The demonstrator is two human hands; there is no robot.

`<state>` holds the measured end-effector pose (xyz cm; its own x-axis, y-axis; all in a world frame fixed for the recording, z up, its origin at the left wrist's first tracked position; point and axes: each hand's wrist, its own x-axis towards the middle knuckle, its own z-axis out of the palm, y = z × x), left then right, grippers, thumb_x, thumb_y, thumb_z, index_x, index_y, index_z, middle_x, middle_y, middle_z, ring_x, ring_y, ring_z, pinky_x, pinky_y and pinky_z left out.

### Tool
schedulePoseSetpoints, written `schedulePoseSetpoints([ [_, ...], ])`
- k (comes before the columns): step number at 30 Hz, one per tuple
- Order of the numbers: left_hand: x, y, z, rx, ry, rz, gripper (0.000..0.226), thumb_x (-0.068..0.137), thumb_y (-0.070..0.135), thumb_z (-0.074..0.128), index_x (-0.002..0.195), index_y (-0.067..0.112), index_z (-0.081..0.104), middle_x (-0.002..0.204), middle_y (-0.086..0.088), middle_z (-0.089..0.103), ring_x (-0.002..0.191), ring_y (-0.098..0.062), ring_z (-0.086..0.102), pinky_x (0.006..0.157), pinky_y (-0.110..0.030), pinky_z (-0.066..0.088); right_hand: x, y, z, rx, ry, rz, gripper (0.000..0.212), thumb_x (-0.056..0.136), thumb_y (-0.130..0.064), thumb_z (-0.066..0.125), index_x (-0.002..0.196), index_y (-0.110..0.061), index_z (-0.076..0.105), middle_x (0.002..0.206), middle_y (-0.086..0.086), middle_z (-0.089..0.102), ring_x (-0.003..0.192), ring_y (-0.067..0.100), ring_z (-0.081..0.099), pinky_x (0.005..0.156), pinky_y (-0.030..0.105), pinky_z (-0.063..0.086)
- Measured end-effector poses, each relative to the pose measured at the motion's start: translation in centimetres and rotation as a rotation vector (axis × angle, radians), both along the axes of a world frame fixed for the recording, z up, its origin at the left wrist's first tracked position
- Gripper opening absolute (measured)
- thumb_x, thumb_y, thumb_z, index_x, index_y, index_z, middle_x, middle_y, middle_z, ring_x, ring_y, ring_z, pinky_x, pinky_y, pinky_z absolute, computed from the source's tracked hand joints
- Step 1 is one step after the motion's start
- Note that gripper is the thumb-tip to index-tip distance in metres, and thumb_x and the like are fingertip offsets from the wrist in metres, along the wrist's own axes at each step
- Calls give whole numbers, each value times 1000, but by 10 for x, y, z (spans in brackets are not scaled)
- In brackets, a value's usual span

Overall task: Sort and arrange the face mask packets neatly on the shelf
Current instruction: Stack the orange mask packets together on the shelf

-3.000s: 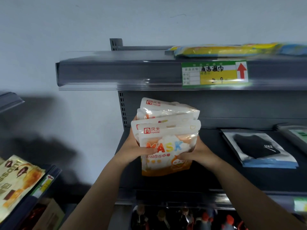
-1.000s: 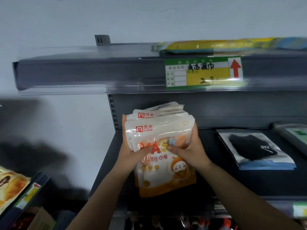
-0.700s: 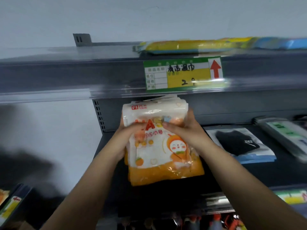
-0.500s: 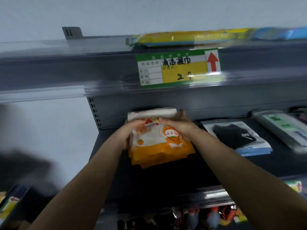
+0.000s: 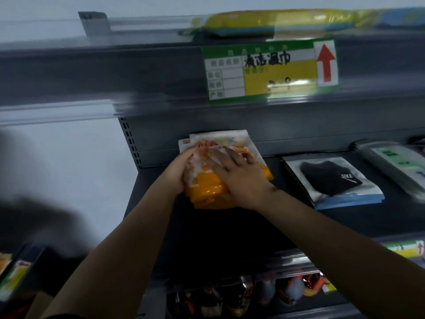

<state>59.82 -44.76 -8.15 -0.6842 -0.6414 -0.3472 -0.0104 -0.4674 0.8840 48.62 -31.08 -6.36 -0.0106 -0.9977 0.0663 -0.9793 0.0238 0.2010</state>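
**Orange mask stack laid flat at the far left of the shelf**

The stack of orange-and-white mask packets [image 5: 220,171] is lying flat on the dark shelf [image 5: 230,229], far back by the rear panel and at the left end. The edges are fanned unevenly, so the glossy packets are judged likely to slide apart if pressure is lifted unevenly, and the near orange edges could be dragged forward by a withdrawing palm. To the right, well apart, a black mask packet [image 5: 331,180] is lying; it could be nudged if the stack is pushed sideways. The right hand [image 5: 241,178] is laid flat on top, fingers spread and pressing down. The left hand [image 5: 178,172] is cupped against the stack's left edge, thumb over the top, gripping it. Both forearms are stretched forward and up.
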Motion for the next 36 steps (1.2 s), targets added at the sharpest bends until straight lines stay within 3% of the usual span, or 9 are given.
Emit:
schedulePoseSetpoints([
  [3, 9, 1, -19, -52, 23, 27, 51, 84, 50, 57, 127, 23, 56, 120, -10, 66, 108, -30, 63, 84, -42, 52, -4, -14, -2, -28, -68, -29, 92, 84, -60, 50, 149, -29, -9, 160, 0, -1, 147, 27, 3, 115, 52, 12],
  [5, 14, 5, -28, -120, 16, 43, 58, 79, 50, 64, 131, 29, 51, 127, -7, 62, 112, -29, 60, 84, -43, 52, -5, -19, -4, -42, -98, -28, 95, 82, -62, 52, 149, -29, -6, 160, 0, 0, 147, 26, 3, 115, 51, 13],
  [11, 4, 8, -11, -244, -30, 95, 44, 90, 45, 53, 130, 30, 46, 117, -4, 59, 102, -24, 58, 75, -37, 50, -20, -10, -6, -87, -159, 21, 88, 84, -63, 46, 150, -28, -1, 160, -1, 2, 148, 20, 4, 117, 43, 8],
  [18, -11, 1, 4, -139, -203, 25, 60, 83, 67, 47, 128, 28, 54, 120, -13, 61, 108, -32, 59, 99, -49, 46, -37, -18, -6, -64, -129, 73, 77, 90, -60, 37, 150, -27, 3, 160, 0, 3, 148, 17, 2, 118, 40, 5],
  [22, -2, 14, 2, -141, -123, 93, 46, 89, 60, 42, 120, 28, 55, 114, -9, 61, 102, -28, 59, 82, -39, 50, -36, -25, -4, -37, -190, 133, 83, 87, -62, 42, 151, -27, 2, 160, -2, 2, 148, 15, 0, 118, 40, 1],
  [25, 9, 30, -5, -163, -62, 190, 38, 92, 52, 42, 118, 28, 55, 111, -5, 62, 98, -22, 60, 72, -33, 48, -39, -17, -3, -193, -273, 198, 86, 80, -69, 36, 150, -26, 12, 159, -3, 14, 147, 15, 8, 119, 40, 2],
  [29, 11, 48, -11, -270, -40, 273, 25, 93, 44, 45, 111, 31, 58, 112, -3, 62, 97, -19, 62, 74, -32, 51, -54, 4, -10, -240, -334, 37, 96, 66, -78, 21, 149, -29, 16, 158, -3, 17, 147, 23, 10, 118, 48, 6],
  [32, 2, 58, -6, -265, -38, 290, 17, 91, 44, 51, 102, 35, 60, 112, -4, 64, 99, -24, 64, 84, -39, 53, -60, 2, -17, -77, -305, 19, 89, 76, -75, 37, 149, -31, 11, 160, -7, 4, 147, 23, 3, 117, 52, 11],
  [36, -6, 62, 6, -240, -60, 321, 10, 89, 42, 56, 93, 33, 58, 104, -4, 64, 90, -22, 64, 73, -34, 53, -64, -9, -13, -84, -308, 78, 82, 84, -60, 51, 149, -32, 10, 159, -7, 6, 147, 21, 5, 116, 51, 13],
])
